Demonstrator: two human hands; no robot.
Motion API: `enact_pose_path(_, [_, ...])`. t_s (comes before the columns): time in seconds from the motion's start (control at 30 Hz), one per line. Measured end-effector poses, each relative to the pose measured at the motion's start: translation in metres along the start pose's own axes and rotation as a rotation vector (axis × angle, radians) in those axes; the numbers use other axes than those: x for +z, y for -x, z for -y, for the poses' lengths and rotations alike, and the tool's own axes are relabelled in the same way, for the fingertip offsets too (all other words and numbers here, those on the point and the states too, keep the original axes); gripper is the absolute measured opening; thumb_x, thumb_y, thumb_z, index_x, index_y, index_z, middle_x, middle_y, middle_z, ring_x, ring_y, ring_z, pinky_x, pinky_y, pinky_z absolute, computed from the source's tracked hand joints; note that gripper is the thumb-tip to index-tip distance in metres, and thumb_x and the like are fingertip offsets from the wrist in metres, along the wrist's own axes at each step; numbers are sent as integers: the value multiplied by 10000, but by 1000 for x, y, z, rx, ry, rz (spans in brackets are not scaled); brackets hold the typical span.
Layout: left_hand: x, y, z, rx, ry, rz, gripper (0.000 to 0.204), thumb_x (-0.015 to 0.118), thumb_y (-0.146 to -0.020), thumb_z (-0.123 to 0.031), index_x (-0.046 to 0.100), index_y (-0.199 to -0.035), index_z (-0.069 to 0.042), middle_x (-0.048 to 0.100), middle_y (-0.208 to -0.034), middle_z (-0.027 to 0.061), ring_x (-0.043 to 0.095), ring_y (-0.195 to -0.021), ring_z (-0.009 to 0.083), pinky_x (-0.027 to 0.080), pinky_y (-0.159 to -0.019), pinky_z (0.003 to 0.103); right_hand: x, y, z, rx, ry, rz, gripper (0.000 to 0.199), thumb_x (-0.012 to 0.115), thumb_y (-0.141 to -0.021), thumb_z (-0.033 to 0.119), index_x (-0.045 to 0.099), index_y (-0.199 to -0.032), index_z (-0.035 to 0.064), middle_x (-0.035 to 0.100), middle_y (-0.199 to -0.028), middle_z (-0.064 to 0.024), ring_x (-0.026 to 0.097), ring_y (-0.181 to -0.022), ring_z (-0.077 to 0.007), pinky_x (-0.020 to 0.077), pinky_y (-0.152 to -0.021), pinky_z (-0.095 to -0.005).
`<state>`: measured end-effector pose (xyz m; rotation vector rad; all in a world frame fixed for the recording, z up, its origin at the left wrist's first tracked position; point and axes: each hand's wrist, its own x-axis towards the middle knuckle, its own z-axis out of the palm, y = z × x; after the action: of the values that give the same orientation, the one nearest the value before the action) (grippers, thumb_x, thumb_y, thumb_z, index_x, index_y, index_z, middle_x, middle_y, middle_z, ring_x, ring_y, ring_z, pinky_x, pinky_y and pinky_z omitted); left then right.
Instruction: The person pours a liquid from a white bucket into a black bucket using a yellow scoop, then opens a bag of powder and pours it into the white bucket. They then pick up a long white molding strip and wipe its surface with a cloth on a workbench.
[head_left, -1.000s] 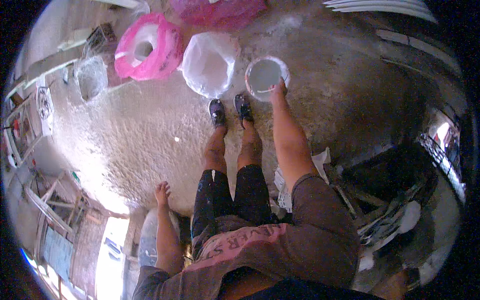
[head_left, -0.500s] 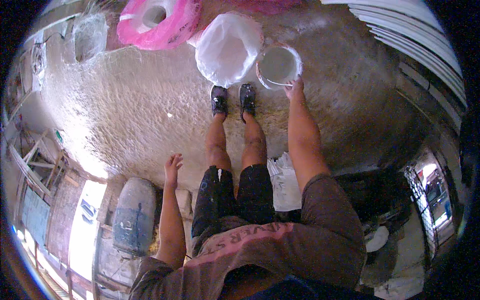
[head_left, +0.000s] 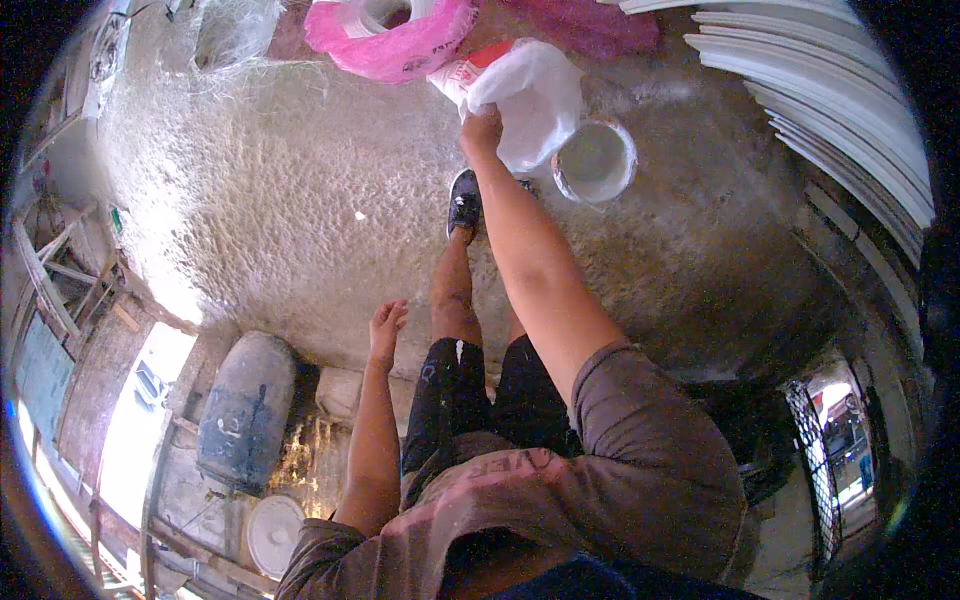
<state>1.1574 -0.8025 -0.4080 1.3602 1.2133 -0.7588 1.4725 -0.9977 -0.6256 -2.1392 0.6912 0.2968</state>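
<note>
On the floor (head_left: 290, 200), just beside the bucket (head_left: 631, 165): white sack (head_left: 555, 75), right hand (head_left: 482, 132) pinched closed on its left rim. Left hand (head_left: 388, 322) empty, fingers half-curled. Risk: hard one-sided tug might tear the thin sack or tip it bucket-ward.

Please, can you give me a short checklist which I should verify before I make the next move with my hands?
1. Right hand grips the edge of the white sack: ok.
2. Mouth of the sack is open: ok.
3. How full the sack is: cannot tell, the contents do not show clearly.
4. Bucket stands upright on the floor, right of the sack: ok.
5. Left hand is free: ok.
6. Left shoe is clear of the bucket: ok.
</note>
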Motion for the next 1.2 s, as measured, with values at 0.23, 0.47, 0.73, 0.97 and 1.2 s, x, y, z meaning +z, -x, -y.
enact_pose_path(0.23, [-11, 6, -3, -42, 173, -53, 303, 553, -930, -323, 593, -1107, -80, 629, -1143, 54, 583, -1036, 180, 460, -865, 336, -54, -1, 17, -288, 107, -55, 284, 507, -882, 166, 601, -961, -90, 590, -1050, -314, 557, -1004, -462, 444, -887, -474])
enact_pose_path(0.47, [-15, 16, -31, 60, 196, 16, 260, 537, -945, -274, 593, -1108, -80, 627, -1112, 36, 572, -1033, 149, 441, -857, 316, -69, -28, 33, 178, 288, 115, 771, 548, -810, 588, 507, -1238, -51, 516, -1248, -297, 478, -1189, -425, 376, -1004, -459])
enact_pose_path(0.73, [-50, 27, 7, -1, 261, -141, 302, 550, -928, -324, 608, -1084, -72, 634, -1116, 43, 587, -1021, 162, 462, -837, 329, -20, -25, 52, 65, 426, 302, 656, 603, -793, 533, 615, -1062, -65, 601, -1107, -294, 570, -1084, -410, 437, -937, -457])
enact_pose_path(0.97, [-52, 16, 9, 5, 341, -127, 297, 549, -921, -313, 599, -1078, -66, 640, -1101, 52, 600, -1019, 178, 475, -831, 335, -88, -24, 57, -209, -65, 380, 445, 649, -815, 352, 626, -979, -61, 635, -956, -299, 616, -912, -425, 474, -821, -441])
enact_pose_path(1.2, [-38, -23, -68, 122, 581, 47, 358, 496, -919, -341, 563, -1142, -68, 592, -1166, 66, 550, -1092, 202, 455, -898, 381, -260, 53, 129, -227, -94, 571, 412, 642, -844, 228, 568, -1163, -23, 632, -1086, -179, 592, -1022, -326, 426, -914, -425])
